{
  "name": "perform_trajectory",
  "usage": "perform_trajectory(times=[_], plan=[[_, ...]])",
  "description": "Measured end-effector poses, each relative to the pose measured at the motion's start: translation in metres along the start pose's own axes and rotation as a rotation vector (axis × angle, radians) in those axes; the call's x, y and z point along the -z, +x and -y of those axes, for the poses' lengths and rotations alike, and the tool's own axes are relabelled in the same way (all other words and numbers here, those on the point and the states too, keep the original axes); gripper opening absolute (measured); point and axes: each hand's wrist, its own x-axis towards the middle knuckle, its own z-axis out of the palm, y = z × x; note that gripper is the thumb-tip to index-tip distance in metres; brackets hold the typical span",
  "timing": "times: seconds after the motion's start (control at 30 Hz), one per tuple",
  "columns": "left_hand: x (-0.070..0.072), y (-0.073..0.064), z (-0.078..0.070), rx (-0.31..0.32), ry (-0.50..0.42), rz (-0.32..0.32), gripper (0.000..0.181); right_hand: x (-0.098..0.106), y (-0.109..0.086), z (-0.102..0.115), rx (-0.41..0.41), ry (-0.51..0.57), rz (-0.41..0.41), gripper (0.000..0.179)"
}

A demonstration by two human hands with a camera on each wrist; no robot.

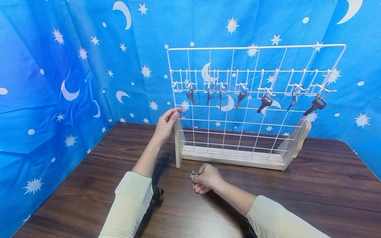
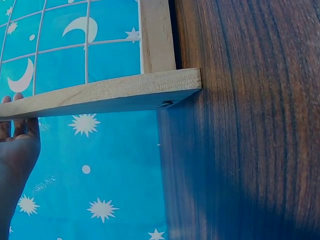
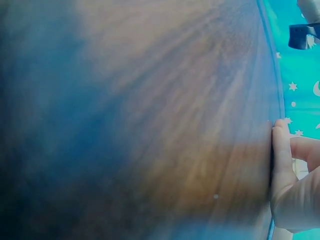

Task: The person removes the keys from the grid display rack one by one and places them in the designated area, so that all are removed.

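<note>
Head | right fingers [image 1: 201, 189] pinch key [image 1: 193, 175] | left fingers [image 1: 168, 113] grip rack [image 1: 232, 157] | hung keys [image 1: 241, 96] above, starry curtain [image 1: 166, 19] behind rack

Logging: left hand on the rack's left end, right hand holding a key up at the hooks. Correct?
Not up there: the head view shows the right hand holding the key low, in front of the wooden base. The rest stands.
</note>
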Motion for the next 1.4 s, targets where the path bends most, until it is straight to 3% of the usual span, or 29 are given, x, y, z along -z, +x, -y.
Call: perform_trajectory(times=[0.17,0.33,0.43,0.6,0.67,0.83,1.1,1.4], plan=[[-0.003,-0.001,0.0,0.004,-0.003,0.005,0.036,0.008,-0.001,0.006,0.008,0.02,-0.024,0.035],[-0.004,0.0,0.0,0.015,-0.025,0.011,0.032,0.02,0.0,0.021,0.121,-0.05,-0.104,0.029],[-0.004,0.0,0.0,0.02,-0.024,0.012,0.031,0.026,-0.001,0.035,0.231,-0.148,-0.184,0.019],[-0.004,0.0,0.0,0.026,-0.002,0.008,0.034,0.034,-0.002,0.06,0.507,-0.371,-0.41,0.015],[-0.004,0.0,-0.001,0.019,0.003,0.004,0.036,0.037,-0.002,0.07,0.613,-0.391,-0.477,0.017],[-0.004,0.0,-0.001,-0.003,-0.008,0.002,0.038,0.038,-0.003,0.098,0.764,-0.347,-0.588,0.024],[-0.002,0.002,-0.002,0.015,-0.033,-0.001,0.036,0.034,-0.004,0.139,0.898,-0.379,-0.768,0.033],[-0.001,0.001,-0.001,0.015,-0.061,-0.015,0.035,0.028,-0.003,0.163,0.886,-0.436,-0.814,0.033]])
